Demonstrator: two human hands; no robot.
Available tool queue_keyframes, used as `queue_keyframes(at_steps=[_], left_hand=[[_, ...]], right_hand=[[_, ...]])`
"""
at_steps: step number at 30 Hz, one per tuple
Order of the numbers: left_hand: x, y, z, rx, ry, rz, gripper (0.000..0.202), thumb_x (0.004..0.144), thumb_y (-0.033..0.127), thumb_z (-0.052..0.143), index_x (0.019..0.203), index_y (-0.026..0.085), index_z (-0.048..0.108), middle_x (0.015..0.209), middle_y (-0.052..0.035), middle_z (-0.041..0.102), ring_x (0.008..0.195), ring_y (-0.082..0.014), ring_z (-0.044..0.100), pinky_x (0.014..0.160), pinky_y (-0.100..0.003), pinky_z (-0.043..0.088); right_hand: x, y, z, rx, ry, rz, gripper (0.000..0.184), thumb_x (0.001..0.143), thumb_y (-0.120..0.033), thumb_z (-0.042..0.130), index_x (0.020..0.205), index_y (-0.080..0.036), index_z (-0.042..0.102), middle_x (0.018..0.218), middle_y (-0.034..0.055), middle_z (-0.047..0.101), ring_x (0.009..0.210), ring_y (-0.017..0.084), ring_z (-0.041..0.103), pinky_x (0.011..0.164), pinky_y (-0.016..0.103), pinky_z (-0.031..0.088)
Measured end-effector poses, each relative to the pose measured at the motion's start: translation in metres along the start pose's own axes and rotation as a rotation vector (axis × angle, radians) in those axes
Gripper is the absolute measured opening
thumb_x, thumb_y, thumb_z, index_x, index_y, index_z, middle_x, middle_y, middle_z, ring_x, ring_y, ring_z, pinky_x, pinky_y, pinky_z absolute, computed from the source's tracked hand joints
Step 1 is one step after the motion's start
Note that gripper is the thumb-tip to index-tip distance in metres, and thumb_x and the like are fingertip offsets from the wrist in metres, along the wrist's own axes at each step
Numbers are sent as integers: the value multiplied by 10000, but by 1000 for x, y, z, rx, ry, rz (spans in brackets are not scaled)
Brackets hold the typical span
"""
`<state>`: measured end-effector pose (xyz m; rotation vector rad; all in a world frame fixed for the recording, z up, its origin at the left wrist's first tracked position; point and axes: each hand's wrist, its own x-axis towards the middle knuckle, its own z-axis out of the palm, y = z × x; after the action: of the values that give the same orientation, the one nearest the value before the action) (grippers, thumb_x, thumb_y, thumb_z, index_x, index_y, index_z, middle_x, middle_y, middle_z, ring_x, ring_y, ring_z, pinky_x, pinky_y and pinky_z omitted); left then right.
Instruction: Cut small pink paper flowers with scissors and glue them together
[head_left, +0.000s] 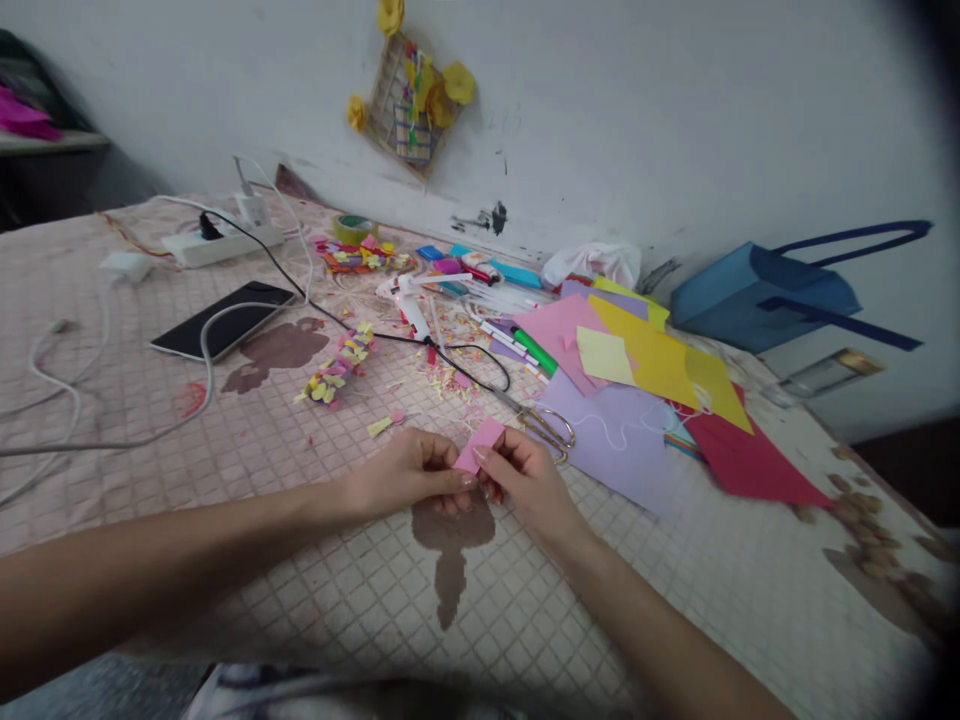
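A small pink paper piece is held between both hands, low over the near middle of the table. My left hand pinches its left end with thumb and fingers. On its right side, my right hand grips the paper, thumb on top. Just beyond the right hand lie scissors with gold-coloured handles. A yellow fringed paper strip rests beyond the left hand. Farther off to the left is a bundle of small yellow, pink and purple paper flowers.
A white glue gun with a black cord lies among paper scraps. Coloured sheets and a green marker are on the right, a blue bag beyond. On the left are a dark tablet and a power strip with cables.
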<state>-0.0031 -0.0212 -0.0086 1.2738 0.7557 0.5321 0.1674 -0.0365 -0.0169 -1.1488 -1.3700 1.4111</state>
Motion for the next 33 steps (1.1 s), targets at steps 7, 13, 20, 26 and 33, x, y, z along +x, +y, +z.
queue_keyframes(at_steps=[7,13,20,26,33], left_hand=[[4,-1,-1,-51,-27,-43,305,790,388,552,765,92,619,745,-73,692,577,-96,621,572,-197,500],[1,4,2,5,34,10,275,776,372,578,745,99,594,706,-45,668,576,-87,602,544,-176,480],[2,1,0,52,21,20,291,781,396,552,731,109,555,674,-32,630,555,-94,574,536,-204,465],[5,-2,-5,243,148,210,242,749,357,596,736,121,541,675,2,559,599,-87,502,534,-190,394],[6,4,-11,43,199,74,241,752,355,593,701,142,491,545,57,455,454,-48,380,419,-163,288]], right_hand=[[2,0,-3,23,1,-8,217,799,-354,563,703,-161,545,563,-32,545,425,60,440,395,176,346],[3,-1,-3,32,9,-5,261,823,-388,523,693,-162,542,544,-34,522,423,65,441,389,179,336],[2,-1,-4,-22,-40,-6,193,800,-340,561,727,-166,524,550,-49,498,426,61,424,405,179,336],[1,-4,-5,-205,-186,-8,205,814,-355,525,748,-160,520,601,-26,519,475,78,458,436,189,357],[23,-16,-71,-888,178,-193,159,791,-328,531,728,-182,532,634,-6,563,583,134,521,541,238,362]])
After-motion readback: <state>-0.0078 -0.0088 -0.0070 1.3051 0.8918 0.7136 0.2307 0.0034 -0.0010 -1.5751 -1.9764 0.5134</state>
